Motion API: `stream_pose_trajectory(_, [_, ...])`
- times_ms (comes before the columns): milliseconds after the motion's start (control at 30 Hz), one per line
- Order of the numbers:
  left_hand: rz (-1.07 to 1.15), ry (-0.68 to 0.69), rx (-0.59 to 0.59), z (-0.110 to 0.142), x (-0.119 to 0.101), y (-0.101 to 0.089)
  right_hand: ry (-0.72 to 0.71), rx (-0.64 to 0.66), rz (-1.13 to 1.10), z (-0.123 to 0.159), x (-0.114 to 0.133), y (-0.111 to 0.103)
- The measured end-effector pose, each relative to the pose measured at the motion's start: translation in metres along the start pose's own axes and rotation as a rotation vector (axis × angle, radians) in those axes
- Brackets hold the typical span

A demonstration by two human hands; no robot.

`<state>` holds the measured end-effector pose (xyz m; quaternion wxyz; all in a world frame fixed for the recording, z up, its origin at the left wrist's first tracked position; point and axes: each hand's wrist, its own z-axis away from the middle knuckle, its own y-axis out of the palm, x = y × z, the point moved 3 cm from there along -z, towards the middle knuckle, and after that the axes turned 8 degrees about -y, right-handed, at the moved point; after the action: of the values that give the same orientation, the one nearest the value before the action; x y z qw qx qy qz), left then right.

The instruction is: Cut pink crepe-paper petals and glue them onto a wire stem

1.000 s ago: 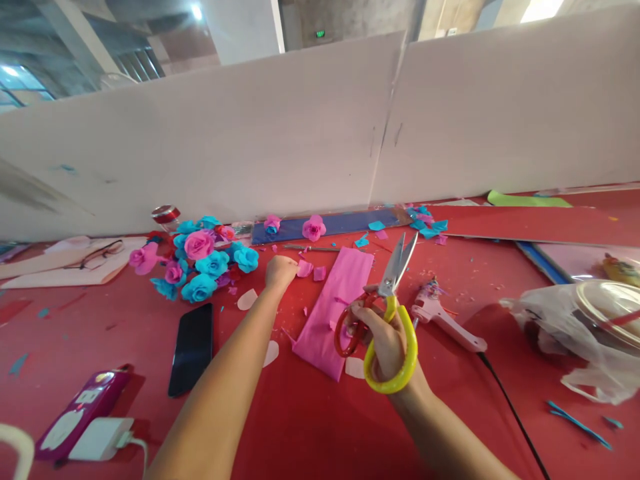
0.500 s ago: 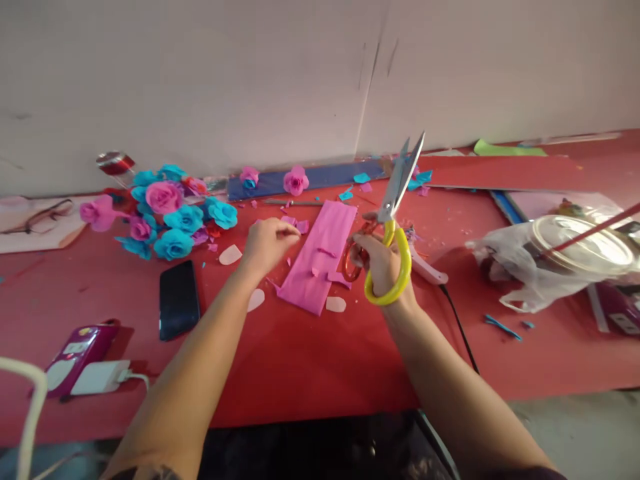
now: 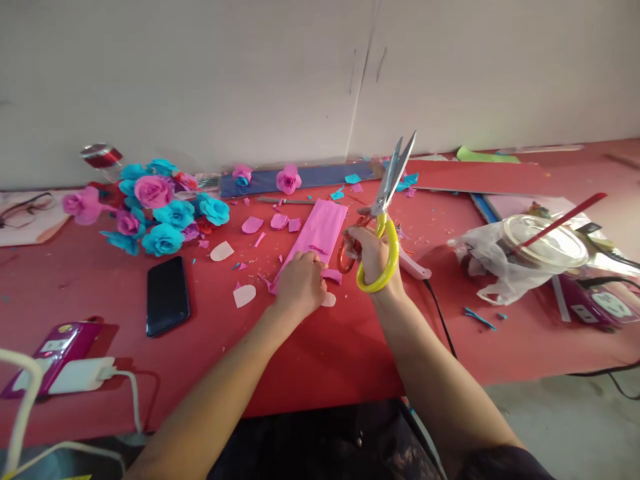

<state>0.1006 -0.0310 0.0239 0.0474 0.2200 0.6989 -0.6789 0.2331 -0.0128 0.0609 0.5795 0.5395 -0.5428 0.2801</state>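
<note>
Your scissors (image 3: 382,207) show silver blades, one yellow handle loop and one orange-red; your paper strip (image 3: 323,223) is plain pink, the flower bunch (image 3: 174,213) turquoise, pink and red, the surface (image 3: 330,363) red, and the phone (image 3: 168,297) black.

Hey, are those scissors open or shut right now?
Slightly open. The scissors point upward in the right hand, and their two blade tips stand apart, with a narrow gap between them.

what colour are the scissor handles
Yellow handle and red handle, seen best in the head view.
</note>
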Motion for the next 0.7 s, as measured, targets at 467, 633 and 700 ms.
stream_pose_trajectory(467, [1.461, -0.543, 0.265, 0.003, 0.059, -0.027, 0.180, 0.267, 0.103, 0.012, -0.012, 0.015])
stream_pose_trajectory(633, [1.394, -0.499, 0.224, 0.004, 0.065, -0.027, 0.207, 0.396, 0.059, 0.023, -0.021, 0.024])
stream_pose_trajectory(700, [1.390, -0.485, 0.189, 0.005, 0.065, -0.030, 0.186, 0.398, 0.053, 0.026, -0.026, 0.026])
